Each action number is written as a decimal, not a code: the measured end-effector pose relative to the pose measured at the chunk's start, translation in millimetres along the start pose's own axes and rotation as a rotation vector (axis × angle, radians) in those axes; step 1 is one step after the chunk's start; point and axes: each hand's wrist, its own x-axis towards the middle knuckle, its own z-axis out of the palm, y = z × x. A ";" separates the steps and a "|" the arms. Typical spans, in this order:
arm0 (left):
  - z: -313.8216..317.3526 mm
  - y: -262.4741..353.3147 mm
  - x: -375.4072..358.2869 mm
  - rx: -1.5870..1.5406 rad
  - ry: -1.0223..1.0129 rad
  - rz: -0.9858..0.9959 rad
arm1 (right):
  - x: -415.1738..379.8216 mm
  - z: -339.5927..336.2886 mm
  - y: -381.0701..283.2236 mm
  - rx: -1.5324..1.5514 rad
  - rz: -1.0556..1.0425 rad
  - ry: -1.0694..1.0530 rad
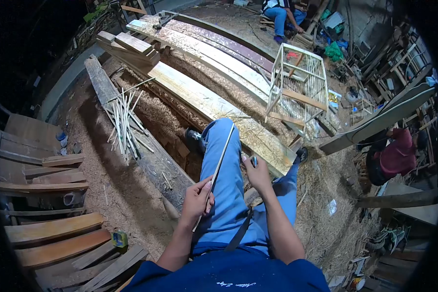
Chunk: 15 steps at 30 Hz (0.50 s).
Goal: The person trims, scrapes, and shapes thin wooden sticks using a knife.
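A thin wooden stick lies slantwise along my raised thigh, its lower part gripped in my left hand, thumb on top. My right hand is closed beside the knee, apart from the stick. A small blue-grey end of something shows at its fingers; I cannot tell what it is. Between my forearms a dark flat strip lies across my lap. To the left, a bundle of similar pale sticks rests loosely on a weathered plank.
A slatted wooden cage stands on long boards strewn with shavings. Stacked wood blocks sit at their far left end. Curved planks fill the left side. One person sits at the back, another at right.
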 end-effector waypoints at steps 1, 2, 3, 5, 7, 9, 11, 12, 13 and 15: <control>0.1 -0.7 1.8 -0.012 -0.006 0.010 | -2.6 -3.2 -0.3 0.016 0.002 0.007; -0.2 -0.6 3.3 -0.010 -0.014 0.004 | -6.5 -5.3 0.0 0.032 0.005 0.013; 0.3 -0.3 4.7 -0.007 -0.021 -0.003 | -10.0 -4.3 0.4 0.017 -0.058 0.057; 1.8 2.8 6.7 -0.017 -0.038 0.009 | -16.7 -6.0 1.3 0.065 -0.068 0.046; 1.2 3.9 10.2 -0.023 -0.053 0.021 | -26.4 -4.9 -10.7 0.166 -0.041 0.010; 2.0 3.1 18.6 -0.013 -0.061 0.015 | -28.0 4.2 -6.1 0.255 0.006 -0.038; 5.2 8.2 24.3 -0.007 -0.064 0.021 | -24.9 9.5 3.9 0.319 0.073 -0.118; 6.1 10.7 27.3 0.011 -0.068 0.021 | -24.5 11.4 2.3 0.313 0.072 -0.124; 7.0 13.1 30.4 0.007 -0.063 0.019 | -23.9 15.1 0.5 0.290 0.055 -0.130; 7.5 17.6 37.5 0.015 -0.071 0.013 | -21.0 23.0 -2.1 0.191 0.030 -0.124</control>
